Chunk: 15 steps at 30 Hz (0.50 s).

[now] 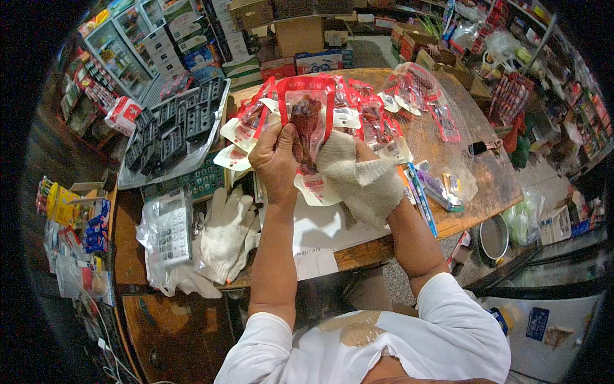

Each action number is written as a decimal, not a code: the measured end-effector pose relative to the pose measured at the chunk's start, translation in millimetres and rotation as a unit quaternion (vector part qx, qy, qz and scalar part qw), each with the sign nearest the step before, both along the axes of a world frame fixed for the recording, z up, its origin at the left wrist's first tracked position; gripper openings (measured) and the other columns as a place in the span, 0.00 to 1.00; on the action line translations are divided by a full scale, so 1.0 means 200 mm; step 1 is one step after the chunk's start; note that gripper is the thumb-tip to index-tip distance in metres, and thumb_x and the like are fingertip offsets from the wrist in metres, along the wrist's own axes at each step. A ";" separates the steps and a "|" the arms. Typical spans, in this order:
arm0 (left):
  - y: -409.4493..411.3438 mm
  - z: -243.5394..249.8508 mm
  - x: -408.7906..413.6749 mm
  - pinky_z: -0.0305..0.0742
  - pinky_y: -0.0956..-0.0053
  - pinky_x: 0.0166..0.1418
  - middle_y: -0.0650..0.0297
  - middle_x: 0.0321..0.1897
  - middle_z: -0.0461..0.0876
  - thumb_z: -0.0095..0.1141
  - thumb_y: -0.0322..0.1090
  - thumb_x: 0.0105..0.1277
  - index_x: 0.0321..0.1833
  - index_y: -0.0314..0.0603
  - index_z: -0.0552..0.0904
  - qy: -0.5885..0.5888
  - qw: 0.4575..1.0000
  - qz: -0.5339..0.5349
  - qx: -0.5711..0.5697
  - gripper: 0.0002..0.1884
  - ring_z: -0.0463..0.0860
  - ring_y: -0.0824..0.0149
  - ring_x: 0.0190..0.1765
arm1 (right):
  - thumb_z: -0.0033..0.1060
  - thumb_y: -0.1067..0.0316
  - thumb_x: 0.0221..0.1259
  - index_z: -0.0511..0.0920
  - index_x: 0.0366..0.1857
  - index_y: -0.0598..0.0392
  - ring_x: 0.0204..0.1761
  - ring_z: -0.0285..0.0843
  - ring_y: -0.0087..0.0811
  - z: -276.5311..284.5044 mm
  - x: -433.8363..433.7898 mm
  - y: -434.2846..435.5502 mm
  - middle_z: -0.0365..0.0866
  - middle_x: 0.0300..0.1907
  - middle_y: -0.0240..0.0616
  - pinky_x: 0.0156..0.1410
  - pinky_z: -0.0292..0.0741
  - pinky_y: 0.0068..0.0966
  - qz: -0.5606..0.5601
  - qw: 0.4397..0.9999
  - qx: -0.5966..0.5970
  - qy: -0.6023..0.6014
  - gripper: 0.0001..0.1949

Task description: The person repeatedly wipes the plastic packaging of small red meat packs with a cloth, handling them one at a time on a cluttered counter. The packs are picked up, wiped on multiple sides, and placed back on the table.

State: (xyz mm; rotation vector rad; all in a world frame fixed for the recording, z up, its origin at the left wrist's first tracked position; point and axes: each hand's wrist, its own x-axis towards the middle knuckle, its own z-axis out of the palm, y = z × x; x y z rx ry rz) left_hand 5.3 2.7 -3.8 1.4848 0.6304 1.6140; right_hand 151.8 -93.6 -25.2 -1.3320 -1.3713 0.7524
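Note:
My left hand (274,156) grips the left edge of a red-bordered vacuum-sealed meat packet (308,120), held upright in front of me. A grey-beige cloth (367,185) is in my right hand (367,152), pressed near the packet's lower right side; the cloth covers most of the fingers. Behind the packet lie several similar red and white packets (376,120) on the wooden table (494,192). More packets sit in a mesh net bag (427,91) to the right. White paper (312,225) lies below my hands.
At the left are a tray of black boxes (177,120), a bagged calculator (172,228) and white knitted gloves (225,230). Pens (422,199) and a purple packet (434,185) lie at right. A round metal container (494,237) stands beyond the table's right edge.

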 end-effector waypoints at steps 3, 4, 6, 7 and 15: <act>0.02 0.03 -0.05 0.71 0.79 0.36 0.69 0.30 0.83 0.62 0.32 0.67 0.41 0.30 0.85 0.027 0.999 0.022 0.006 0.09 0.74 0.77 0.32 | 0.68 0.67 0.55 0.76 0.54 0.54 0.49 0.80 0.29 0.06 0.00 -0.01 0.82 0.46 0.34 0.56 0.76 0.28 0.039 0.999 -0.012 0.013 0.21; 0.02 0.04 -0.07 0.71 0.80 0.36 0.68 0.30 0.83 0.61 0.32 0.68 0.41 0.30 0.85 0.047 0.998 0.035 0.008 0.09 0.74 0.77 0.33 | 0.67 0.67 0.55 0.77 0.51 0.54 0.46 0.81 0.31 0.07 0.01 -0.02 0.82 0.42 0.34 0.54 0.76 0.28 0.049 0.999 -0.020 0.014 0.18; 0.03 0.08 -0.08 0.71 0.79 0.37 0.68 0.30 0.82 0.60 0.31 0.69 0.40 0.30 0.85 -0.019 0.998 0.053 -0.014 0.08 0.74 0.77 0.33 | 0.66 0.66 0.56 0.76 0.52 0.53 0.47 0.81 0.31 0.04 0.02 0.00 0.81 0.42 0.34 0.54 0.76 0.28 0.057 0.994 0.013 0.097 0.18; 0.04 0.10 -0.08 0.71 0.79 0.37 0.68 0.30 0.82 0.59 0.31 0.69 0.40 0.30 0.84 -0.051 0.996 0.062 -0.024 0.08 0.74 0.76 0.33 | 0.65 0.66 0.57 0.76 0.52 0.53 0.47 0.80 0.30 0.01 0.02 0.02 0.80 0.41 0.34 0.54 0.76 0.28 0.061 0.988 0.031 0.138 0.18; -0.06 0.10 -0.02 0.75 0.69 0.40 0.60 0.31 0.84 0.62 0.35 0.65 0.40 0.35 0.84 0.165 0.955 0.154 0.190 0.09 0.80 0.64 0.33 | 0.46 0.70 0.70 0.78 0.51 0.54 0.47 0.76 0.19 -0.49 0.20 0.39 0.81 0.43 0.32 0.54 0.74 0.22 -0.021 0.999 0.026 -0.012 0.11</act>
